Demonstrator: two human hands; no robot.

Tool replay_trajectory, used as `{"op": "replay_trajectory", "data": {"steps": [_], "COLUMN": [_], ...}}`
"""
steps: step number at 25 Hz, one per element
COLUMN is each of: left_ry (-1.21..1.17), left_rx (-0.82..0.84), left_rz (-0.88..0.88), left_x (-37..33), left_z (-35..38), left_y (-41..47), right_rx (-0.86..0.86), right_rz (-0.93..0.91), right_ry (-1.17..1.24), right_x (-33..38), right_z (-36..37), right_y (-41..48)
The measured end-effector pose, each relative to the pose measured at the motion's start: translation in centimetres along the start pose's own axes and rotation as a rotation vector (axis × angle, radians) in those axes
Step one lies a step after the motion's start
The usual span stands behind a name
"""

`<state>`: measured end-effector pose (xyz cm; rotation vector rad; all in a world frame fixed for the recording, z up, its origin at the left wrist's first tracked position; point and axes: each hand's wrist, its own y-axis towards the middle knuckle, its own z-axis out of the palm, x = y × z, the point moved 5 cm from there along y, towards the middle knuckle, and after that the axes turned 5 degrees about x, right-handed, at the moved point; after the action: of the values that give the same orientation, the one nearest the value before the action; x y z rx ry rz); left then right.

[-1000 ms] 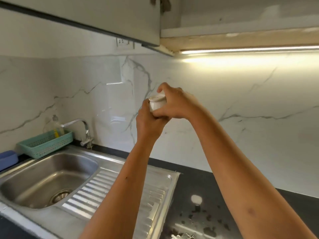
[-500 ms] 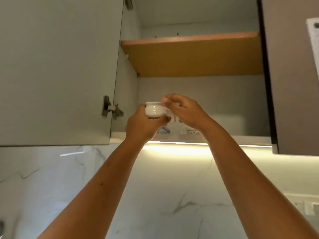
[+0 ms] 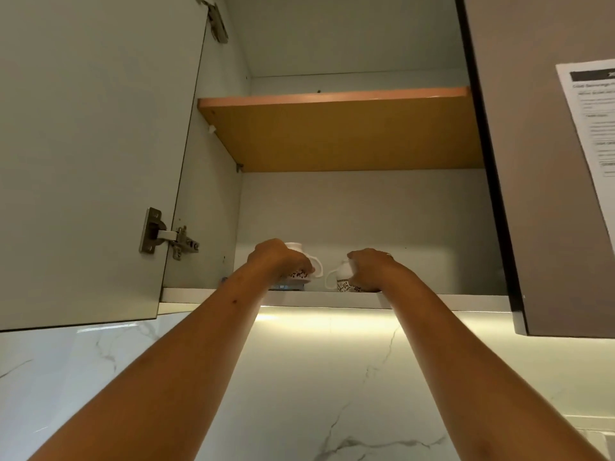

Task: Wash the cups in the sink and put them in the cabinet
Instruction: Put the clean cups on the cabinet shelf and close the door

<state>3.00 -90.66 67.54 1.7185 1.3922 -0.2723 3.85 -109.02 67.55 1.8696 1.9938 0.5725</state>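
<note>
Both arms reach up into the open wall cabinet. My left hand grips a small white cup with a dark floral band, held just above the bottom shelf over a bluish object. My right hand grips a second matching white cup that sits at the shelf's front edge, its handle pointing left. The two cups are side by side, a small gap apart. My fingers hide much of each cup.
The cabinet door stands open on the left with its hinge showing. A wooden upper shelf spans the cabinet. A closed grey door with a printed paper is on the right. A marble backsplash lies below.
The view rose from the sink up to the cabinet. My hands, held together on stacked cups before, have separated, each now holding one cup down at the bottom shelf.
</note>
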Motion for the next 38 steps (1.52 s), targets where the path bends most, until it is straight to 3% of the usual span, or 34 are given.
{"op": "replay_trajectory", "data": {"steps": [5, 15, 27, 38], "left_ry": [0.252, 0.385, 0.493, 0.441], "left_rx": [0.004, -0.035, -0.08, -0.064], "left_rz": [-0.019, 0.14, 0.206, 0.206], "left_x": [-0.5, -0.3, -0.3, -0.3], "left_z": [0.7, 2.2, 1.7, 1.5], "left_y": [0.9, 0.8, 1.7, 2.0], "right_rx": [-0.04, -0.174, -0.093, -0.193], "right_rz": [-0.001, -0.026, -0.024, 0.015], "right_ry": [0.035, 0.056, -0.102, 0.01], "right_x": [-0.2, 0.4, 0.3, 0.1], "right_z": [0.3, -1.0, -0.6, -1.4], "right_y": [0.4, -1.5, -0.1, -1.3]}}
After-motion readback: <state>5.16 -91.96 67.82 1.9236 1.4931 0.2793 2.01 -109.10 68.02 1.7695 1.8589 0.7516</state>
